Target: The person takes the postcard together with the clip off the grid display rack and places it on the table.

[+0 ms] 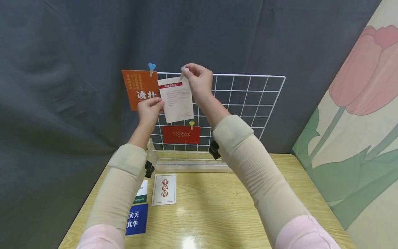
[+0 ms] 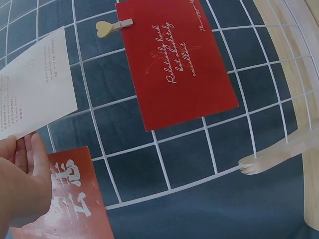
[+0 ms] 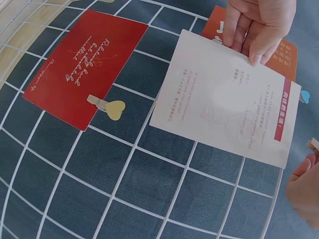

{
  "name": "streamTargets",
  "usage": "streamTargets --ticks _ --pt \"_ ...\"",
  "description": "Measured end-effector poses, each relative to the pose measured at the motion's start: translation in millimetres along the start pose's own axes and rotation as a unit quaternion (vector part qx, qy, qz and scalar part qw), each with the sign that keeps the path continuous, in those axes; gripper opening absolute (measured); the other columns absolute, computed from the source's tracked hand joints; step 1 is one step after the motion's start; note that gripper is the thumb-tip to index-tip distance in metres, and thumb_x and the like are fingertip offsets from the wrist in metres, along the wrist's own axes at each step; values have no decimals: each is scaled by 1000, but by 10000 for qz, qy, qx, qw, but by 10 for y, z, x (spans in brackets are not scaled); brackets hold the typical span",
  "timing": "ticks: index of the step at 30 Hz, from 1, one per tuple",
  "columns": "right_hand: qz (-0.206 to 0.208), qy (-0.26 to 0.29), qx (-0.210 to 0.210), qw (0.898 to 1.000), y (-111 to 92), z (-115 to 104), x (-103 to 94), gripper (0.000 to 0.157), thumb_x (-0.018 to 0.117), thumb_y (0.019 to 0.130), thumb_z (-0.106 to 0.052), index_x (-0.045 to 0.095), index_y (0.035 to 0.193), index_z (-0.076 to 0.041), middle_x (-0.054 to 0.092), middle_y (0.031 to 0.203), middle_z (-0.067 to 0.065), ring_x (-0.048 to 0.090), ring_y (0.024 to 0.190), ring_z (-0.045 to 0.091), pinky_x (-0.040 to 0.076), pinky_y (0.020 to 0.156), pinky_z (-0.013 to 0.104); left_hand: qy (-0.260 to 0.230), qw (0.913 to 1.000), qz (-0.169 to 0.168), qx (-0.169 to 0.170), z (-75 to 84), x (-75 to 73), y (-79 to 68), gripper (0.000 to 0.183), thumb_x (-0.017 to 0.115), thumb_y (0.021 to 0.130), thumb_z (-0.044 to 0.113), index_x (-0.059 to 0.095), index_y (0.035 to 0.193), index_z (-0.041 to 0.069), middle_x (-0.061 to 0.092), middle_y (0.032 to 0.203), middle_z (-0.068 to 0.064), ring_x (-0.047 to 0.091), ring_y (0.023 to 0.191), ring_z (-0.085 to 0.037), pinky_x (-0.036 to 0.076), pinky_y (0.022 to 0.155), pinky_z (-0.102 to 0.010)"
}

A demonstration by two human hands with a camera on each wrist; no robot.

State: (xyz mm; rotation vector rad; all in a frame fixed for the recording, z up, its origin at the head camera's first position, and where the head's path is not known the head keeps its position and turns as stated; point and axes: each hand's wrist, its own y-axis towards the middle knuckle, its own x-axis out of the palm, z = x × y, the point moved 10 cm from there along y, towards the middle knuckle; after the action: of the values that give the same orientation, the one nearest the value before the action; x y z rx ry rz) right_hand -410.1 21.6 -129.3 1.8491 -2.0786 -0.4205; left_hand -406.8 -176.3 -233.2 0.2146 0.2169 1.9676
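Observation:
A white printed card (image 1: 177, 103) with a red heading stands in front of the upper part of a white wire grid (image 1: 248, 90). My left hand (image 1: 150, 111) pinches the card's left edge between thumb and fingers. At the card's top, my right hand (image 1: 199, 83) pinches a small clothespin (image 3: 313, 145) with a pale heart; whether it bites the card cannot be told. An orange card (image 1: 133, 86) hangs at the grid's top left under a blue heart clothespin (image 1: 151, 68). Lower down, a red card (image 2: 174, 64) hangs from a yellow heart clothespin (image 2: 112, 27).
The grid stands in a wooden base (image 1: 192, 167) at the back of a wooden table (image 1: 211, 207). On the table's left lie a white card with red characters (image 1: 157, 192), a blue card (image 1: 141, 221) and a partly hidden green-and-white card (image 1: 141, 197). A dark curtain (image 1: 192, 31) hangs behind.

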Motion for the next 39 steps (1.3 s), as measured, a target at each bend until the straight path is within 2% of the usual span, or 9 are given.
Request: streamTargets --ticks 3,6,11,15,19,26,29,36,39 --pt "-20 137 -17 9999 -59 -46 -15 10 59 82 -8 64 90 -4 56 84 3 49 79 11 43 61 20 -148 9998 51 -108 -130 -43 84 18 64 76 4 65 93 -3 62 90 -14 60 69 -17 50 65 -26" --pt "-31 31 -50 10000 -108 -53 -10 13 58 83 -8 63 92 -1 57 85 6 49 80 13 43 63 21 -372 9991 61 -210 -430 -91 290 18 67 74 7 67 91 0 62 89 -12 61 70 -19 51 62 -27" --pt "-97 69 -135 9998 99 320 54 12 63 79 -16 65 89 -10 58 85 1 52 80 10 45 64 21 -577 9977 100 -339 -711 -156 427 19 69 72 7 68 90 3 63 87 -10 61 68 -17 51 57 -26" --pt "-120 126 -178 9997 115 414 65 12 64 78 -16 66 89 -11 59 84 1 53 79 10 45 66 21 -421 9986 109 -302 -411 -168 133 19 66 75 3 66 93 -2 62 88 -14 60 69 -19 51 63 -29" --pt "-73 25 -133 9999 -173 125 6 14 58 82 -7 63 94 -1 58 87 8 53 83 15 44 71 22 -118 9994 144 -289 -212 -176 -93 21 63 77 4 64 96 -4 61 92 -17 60 72 -20 50 67 -28" --pt "-86 122 16 9999 -396 19 -86 17 56 83 -4 61 96 5 59 87 13 54 80 17 45 72 23 -778 9963 -36 -355 -856 -166 335 20 71 71 7 68 90 4 63 86 -10 61 68 -18 51 59 -28" --pt "-71 112 65 9999 -371 119 -117 17 56 83 -5 61 96 5 59 85 11 54 78 17 46 73 26 -854 9956 -121 -359 -873 -167 311 18 69 72 8 68 88 2 63 83 -11 60 65 -18 51 59 -27" --pt "4 233 108 9997 -300 368 -200 15 58 82 -6 62 94 3 59 82 9 54 77 16 46 72 27 -264 9981 31 -564 -373 -164 -233 22 61 78 1 61 98 -8 60 91 -19 59 70 -18 50 69 -30" --pt "82 301 153 9994 -303 433 -244 16 59 81 -5 62 93 4 59 81 10 53 74 16 45 69 25 -612 9966 -124 -531 -671 -150 -77 19 65 76 4 65 93 -4 61 88 -16 60 69 -18 51 64 -29"
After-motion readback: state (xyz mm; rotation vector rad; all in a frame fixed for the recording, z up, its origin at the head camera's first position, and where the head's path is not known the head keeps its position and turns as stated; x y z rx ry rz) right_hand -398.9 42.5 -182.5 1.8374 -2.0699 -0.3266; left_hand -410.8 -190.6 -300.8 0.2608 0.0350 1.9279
